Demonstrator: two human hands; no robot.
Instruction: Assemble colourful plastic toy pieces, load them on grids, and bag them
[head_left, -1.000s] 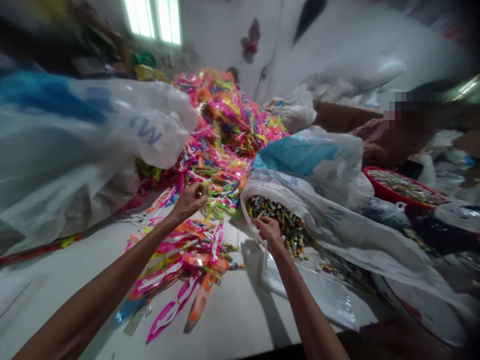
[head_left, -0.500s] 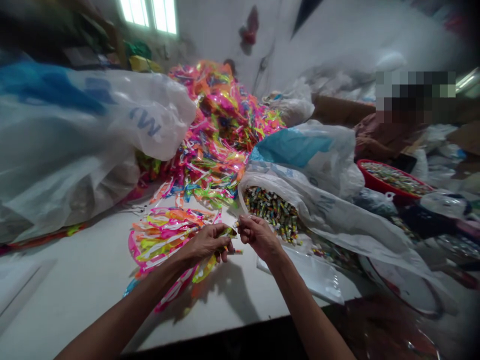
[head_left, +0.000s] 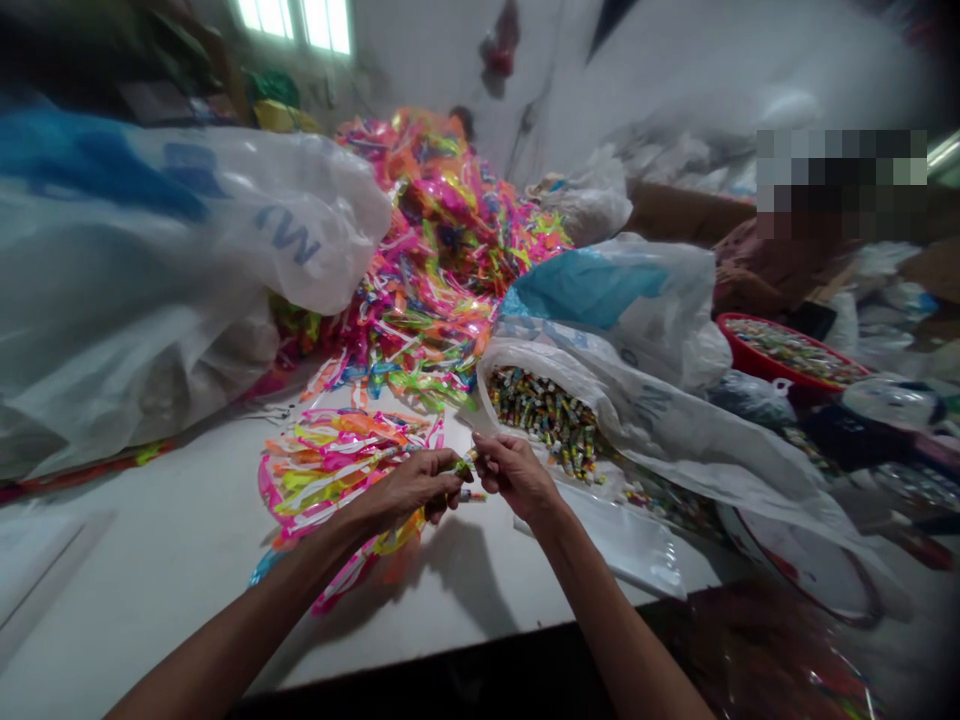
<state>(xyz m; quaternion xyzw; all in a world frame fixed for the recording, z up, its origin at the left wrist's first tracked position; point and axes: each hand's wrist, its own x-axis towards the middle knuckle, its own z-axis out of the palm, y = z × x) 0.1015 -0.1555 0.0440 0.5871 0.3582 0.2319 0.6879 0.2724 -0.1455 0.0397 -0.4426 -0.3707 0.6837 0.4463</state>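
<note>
My left hand [head_left: 424,482] is closed on a yellow-green plastic strip [head_left: 463,466], just above the white table [head_left: 480,600]. Fingertip to fingertip with it, my right hand [head_left: 514,472] pinches something small and pale at the strip's end, too small to make out. A small printed tube [head_left: 472,496] lies just below the hands. Left of them, bright pink, yellow and orange strips [head_left: 337,465] are fanned out, partly under my left forearm. To the right, an open white sack [head_left: 577,370] spills many small printed tubes [head_left: 544,415].
A tall heap of colourful strips [head_left: 442,250] rises at the back. A big plastic sack [head_left: 150,300] fills the left. A clear tray [head_left: 622,545] lies right of my forearm. A person [head_left: 772,260] sits behind a red basin [head_left: 727,345] of small pieces.
The yellow-green strip now shows less between my hands, and my left fingers have curled in slightly. Both hands stay nearly in place. The view has shifted a little.
</note>
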